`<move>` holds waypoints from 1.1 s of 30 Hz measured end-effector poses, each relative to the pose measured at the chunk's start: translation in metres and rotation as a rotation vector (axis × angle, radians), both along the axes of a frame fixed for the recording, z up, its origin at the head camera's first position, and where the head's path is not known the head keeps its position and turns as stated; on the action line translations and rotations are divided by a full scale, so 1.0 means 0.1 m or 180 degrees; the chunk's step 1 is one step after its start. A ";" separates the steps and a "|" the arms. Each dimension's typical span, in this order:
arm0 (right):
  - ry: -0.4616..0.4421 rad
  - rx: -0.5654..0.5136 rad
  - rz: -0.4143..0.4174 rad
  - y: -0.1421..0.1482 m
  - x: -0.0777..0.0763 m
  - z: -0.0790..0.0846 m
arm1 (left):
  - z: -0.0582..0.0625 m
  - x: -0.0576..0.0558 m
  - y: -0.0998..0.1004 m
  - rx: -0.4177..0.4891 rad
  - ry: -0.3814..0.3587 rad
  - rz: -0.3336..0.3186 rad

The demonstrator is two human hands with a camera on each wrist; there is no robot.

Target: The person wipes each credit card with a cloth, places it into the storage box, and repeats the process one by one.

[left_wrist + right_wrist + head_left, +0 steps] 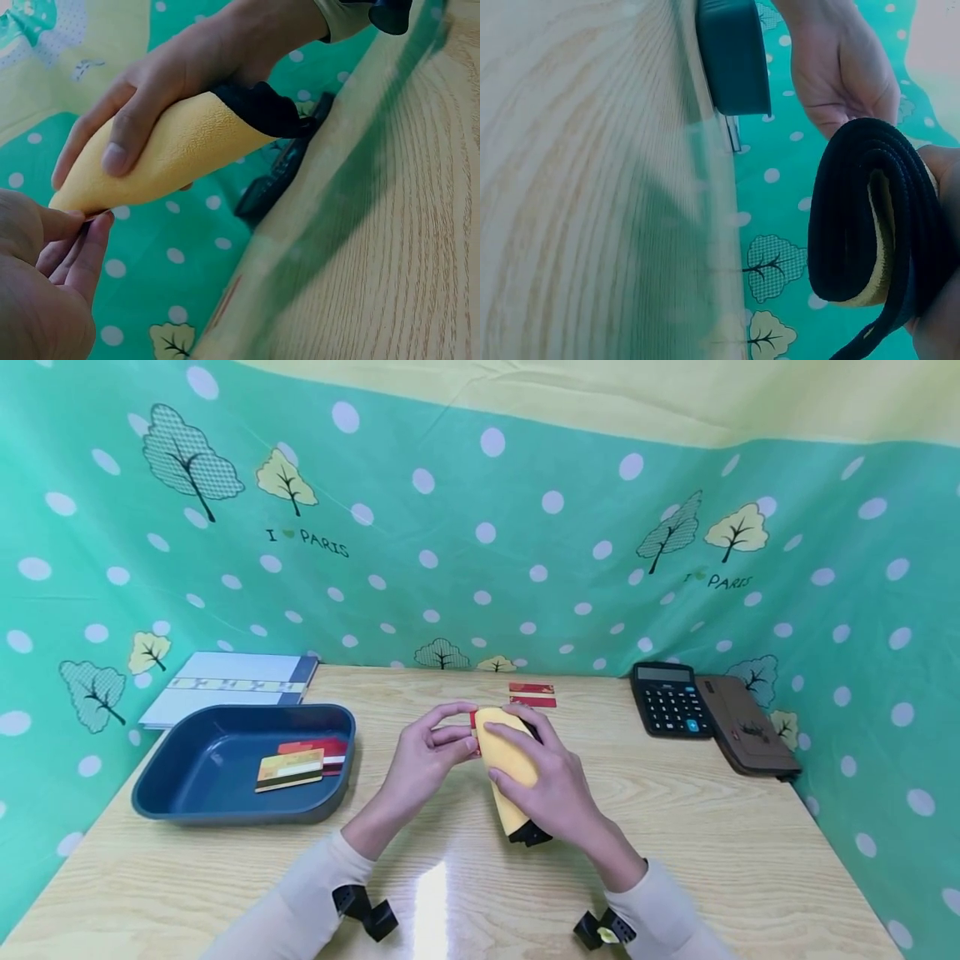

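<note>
A yellow cloth with black edging, folded into a thick pad, is held in my right hand above the table. Its layered black edge faces the right wrist view. At the cloth's far end, my left hand pinches a red card between thumb and fingers. The cloth covers much of that card. In the left wrist view the left fingertips meet the cloth's narrow tip, and the right hand's fingers lie over its top.
A blue tray on the left contains a gold card and red cards. Behind it lies a pale notebook. Red striped card lies beyond my hands. At right are a calculator and a brown zipped case.
</note>
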State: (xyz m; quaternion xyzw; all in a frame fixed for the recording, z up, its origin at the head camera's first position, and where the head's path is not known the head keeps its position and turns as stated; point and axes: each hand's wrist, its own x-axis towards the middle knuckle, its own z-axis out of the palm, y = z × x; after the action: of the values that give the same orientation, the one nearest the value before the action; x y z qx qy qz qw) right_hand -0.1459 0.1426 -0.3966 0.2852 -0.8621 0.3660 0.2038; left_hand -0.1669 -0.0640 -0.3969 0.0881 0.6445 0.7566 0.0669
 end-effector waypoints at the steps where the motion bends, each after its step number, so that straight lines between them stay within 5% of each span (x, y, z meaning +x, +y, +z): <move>1: -0.0009 0.0007 -0.0011 0.00 0.00 0.00 | 0.00 0.00 0.00 -0.0008 0.0001 0.0000; 14: 0.0066 0.0027 -0.0079 0.01 0.00 0.01 | 0.03 0.00 -0.03 -0.0113 -0.0027 0.0005; 25: -0.0254 -0.0066 -0.0404 0.19 -0.12 0.06 | 0.09 -0.01 -0.08 -0.0219 -0.0085 0.0084; 33: -0.0238 -0.0220 -0.0478 0.33 -0.23 0.05 | 0.14 -0.03 -0.13 -0.0231 -0.0069 0.0174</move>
State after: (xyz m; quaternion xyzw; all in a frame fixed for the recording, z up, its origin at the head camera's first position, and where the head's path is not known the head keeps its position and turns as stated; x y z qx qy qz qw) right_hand -0.1686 0.1752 -0.3915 0.1988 -0.8748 0.3897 0.2080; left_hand -0.1698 -0.0772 -0.3833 0.0598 0.6729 0.7352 0.0563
